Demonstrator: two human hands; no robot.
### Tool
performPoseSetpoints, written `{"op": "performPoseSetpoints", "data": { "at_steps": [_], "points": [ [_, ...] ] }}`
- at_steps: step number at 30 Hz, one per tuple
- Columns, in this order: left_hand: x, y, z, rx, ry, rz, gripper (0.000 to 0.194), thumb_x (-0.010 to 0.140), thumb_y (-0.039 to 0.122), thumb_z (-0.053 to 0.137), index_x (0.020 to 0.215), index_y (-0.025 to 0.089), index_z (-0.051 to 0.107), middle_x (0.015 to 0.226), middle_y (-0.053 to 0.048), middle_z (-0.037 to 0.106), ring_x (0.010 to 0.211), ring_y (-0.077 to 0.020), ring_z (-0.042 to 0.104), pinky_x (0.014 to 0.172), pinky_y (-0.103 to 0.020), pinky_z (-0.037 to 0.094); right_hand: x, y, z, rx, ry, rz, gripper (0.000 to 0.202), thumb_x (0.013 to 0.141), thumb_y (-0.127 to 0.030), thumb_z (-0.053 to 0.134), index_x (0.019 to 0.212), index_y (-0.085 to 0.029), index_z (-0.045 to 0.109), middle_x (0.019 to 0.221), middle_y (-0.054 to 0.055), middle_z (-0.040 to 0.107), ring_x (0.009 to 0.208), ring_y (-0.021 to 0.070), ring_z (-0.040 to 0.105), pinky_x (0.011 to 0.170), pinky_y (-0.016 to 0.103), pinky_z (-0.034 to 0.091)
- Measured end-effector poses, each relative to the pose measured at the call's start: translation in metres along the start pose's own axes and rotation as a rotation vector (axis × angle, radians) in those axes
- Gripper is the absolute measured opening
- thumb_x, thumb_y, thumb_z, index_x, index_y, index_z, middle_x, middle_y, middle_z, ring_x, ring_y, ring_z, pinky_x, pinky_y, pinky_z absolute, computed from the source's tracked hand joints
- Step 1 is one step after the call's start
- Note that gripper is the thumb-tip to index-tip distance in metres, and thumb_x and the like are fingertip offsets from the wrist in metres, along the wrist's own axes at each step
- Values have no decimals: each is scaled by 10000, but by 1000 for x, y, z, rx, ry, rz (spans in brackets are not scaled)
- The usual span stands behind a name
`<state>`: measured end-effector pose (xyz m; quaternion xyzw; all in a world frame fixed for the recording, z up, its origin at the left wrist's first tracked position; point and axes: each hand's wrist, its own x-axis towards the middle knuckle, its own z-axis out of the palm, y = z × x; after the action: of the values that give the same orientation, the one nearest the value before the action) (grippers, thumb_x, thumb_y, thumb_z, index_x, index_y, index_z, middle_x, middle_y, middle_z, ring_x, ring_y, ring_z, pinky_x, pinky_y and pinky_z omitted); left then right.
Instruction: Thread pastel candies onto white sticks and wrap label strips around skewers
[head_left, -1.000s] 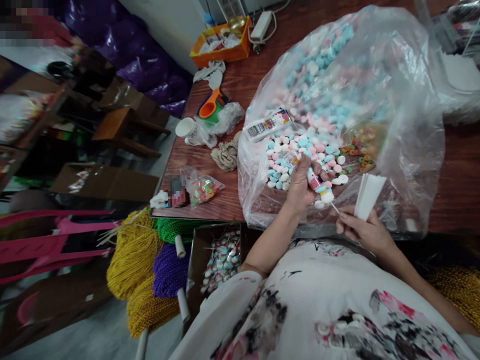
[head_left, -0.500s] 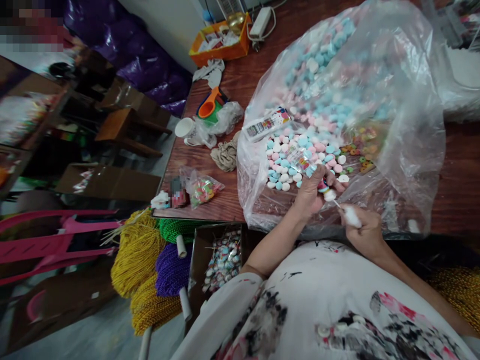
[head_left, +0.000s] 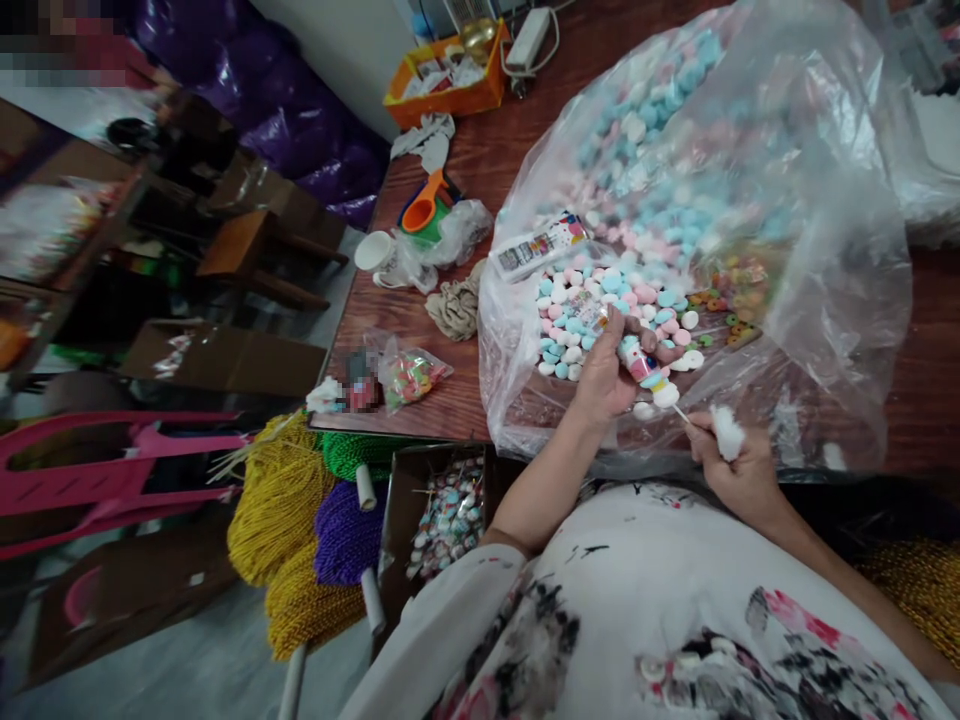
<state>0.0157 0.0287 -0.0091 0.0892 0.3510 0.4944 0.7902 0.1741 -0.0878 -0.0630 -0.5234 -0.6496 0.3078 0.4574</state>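
Note:
My left hand (head_left: 606, 382) is closed around a marshmallow skewer (head_left: 648, 372) with white, blue and colourful printed pieces on it. The skewer slants down toward my right hand (head_left: 739, 468), whose fingers pinch the lower end of its thin white stick (head_left: 681, 411). A fluffy white wad (head_left: 726, 432) shows at my right hand; whether it is cotton or tissue I cannot tell. Beneath and beyond my left hand, pink, blue and white marshmallows (head_left: 570, 335) are spread on a large clear plastic bag (head_left: 832, 340). A small clear printed wrapper (head_left: 587, 308) lies by my left fingertips.
On the table (head_left: 360, 310) stand a white cup (head_left: 375, 252), an orange scoop (head_left: 421, 208) and an orange basket (head_left: 450, 100). A printed packet (head_left: 540, 246) lies on the bag. Below the edge are a box of wrapped sweets (head_left: 450, 520) and yellow rope coils (head_left: 277, 500).
My left hand has shifted left and slightly up, so more of the skewer shows. My right hand has moved a little right and down along with the white wad.

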Motion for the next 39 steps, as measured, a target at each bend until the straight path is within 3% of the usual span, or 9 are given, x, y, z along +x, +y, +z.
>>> {"op": "performPoseSetpoints", "data": {
  "at_steps": [3,6,11,17,24,28,32,36,39],
  "points": [
    [1,1,1,-46,5,-7,477,1005,513,428,690,167,519,587,27,543,538,-99,594,845,-375,589,-3,10,-2,-253,41,-263,256,834,-97,589,1062,-184,665,812,23,740,647,148,683,603,244,502],
    [-1,-2,0,-46,28,-9,488,1004,531,409,693,170,511,581,29,531,536,-99,585,831,-369,594,-4,15,-3,-408,35,-361,270,852,-93,578,1104,-171,635,849,48,749,708,170,712,640,258,518],
    [-10,-13,-1,-15,23,72,474,954,580,498,711,175,528,581,28,527,647,-135,669,824,-345,595,-3,12,-4,-411,-14,-332,286,825,-78,536,1079,-159,640,812,52,738,691,184,707,612,274,511],
    [-9,-21,-7,46,61,88,513,899,664,527,738,182,586,607,0,585,684,-157,701,686,-266,589,-7,-6,3,-9,-137,-76,227,849,-87,503,967,-198,662,579,-51,600,458,99,540,472,209,432],
    [-3,-26,-19,34,-27,102,523,910,650,523,700,174,580,577,2,580,633,-142,685,675,-261,584,-5,-3,5,-220,-104,-348,410,761,-33,509,1115,-194,638,862,44,755,726,179,726,635,259,561],
    [-5,-19,-18,12,-75,53,474,952,597,486,751,177,574,613,9,587,645,-149,691,736,-303,591,-2,7,-3,-268,-47,-294,448,707,-24,495,1091,-185,660,863,45,761,703,180,724,622,261,556],
    [-8,-14,-20,64,-60,-53,537,944,669,410,773,181,555,673,-19,621,727,-200,718,732,-330,583,1,15,-9,-227,47,-98,275,761,-73,540,945,-185,712,707,7,719,561,147,650,542,243,496],
    [-7,-17,-26,131,-58,-46,571,896,740,410,797,200,566,679,-24,628,775,-222,725,756,-342,577,4,14,-9,-40,4,170,136,866,-228,596,860,-168,718,534,-38,557,457,108,500,470,232,412],
    [-9,-21,-26,153,-54,-47,570,872,757,439,809,206,570,665,-18,621,770,-214,718,773,-345,576,3,9,-8,12,-36,185,146,869,-225,575,849,-179,712,517,-44,527,453,108,479,463,229,407]
  ]
}}
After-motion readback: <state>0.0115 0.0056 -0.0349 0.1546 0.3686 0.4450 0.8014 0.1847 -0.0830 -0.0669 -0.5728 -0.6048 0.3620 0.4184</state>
